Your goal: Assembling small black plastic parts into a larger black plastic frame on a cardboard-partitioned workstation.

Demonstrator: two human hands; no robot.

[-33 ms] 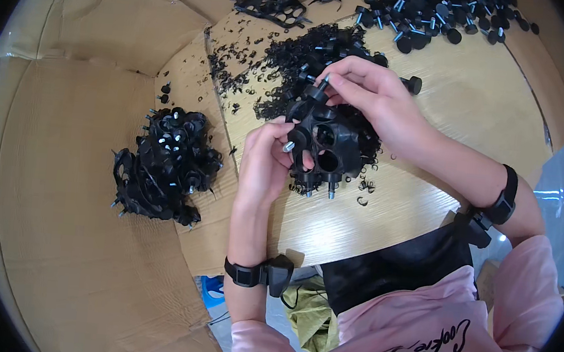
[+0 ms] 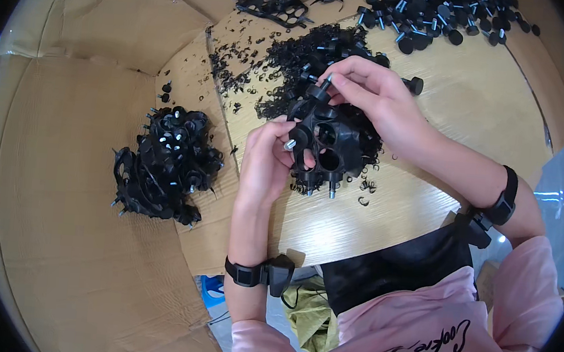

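Note:
My left hand [image 2: 263, 157] is closed on the left edge of a black rubber sheet [image 2: 346, 145] with round holes, and a fingertip shows through one hole. Several black round-headed studs with metal threads are still attached to this sheet, two of them pointing toward me at its near edge. At the far left corner of the sheet, my right hand [image 2: 385, 104] pinches the metal thread of a rubber-headed stud [image 2: 317, 92] between thumb and fingers. Whether that stud's head is still joined to the sheet, I cannot tell.
Small black rubber rings and scraps [image 2: 281, 69] cover the wooden board [image 2: 460, 131] beyond my hands. Loose rubber-headed studs [image 2: 443, 19] are heaped at the far right. Holed black sheets [image 2: 274, 1] lie at the back. A studded sheet pile [image 2: 165, 166] rests on cardboard [image 2: 74, 178] at left.

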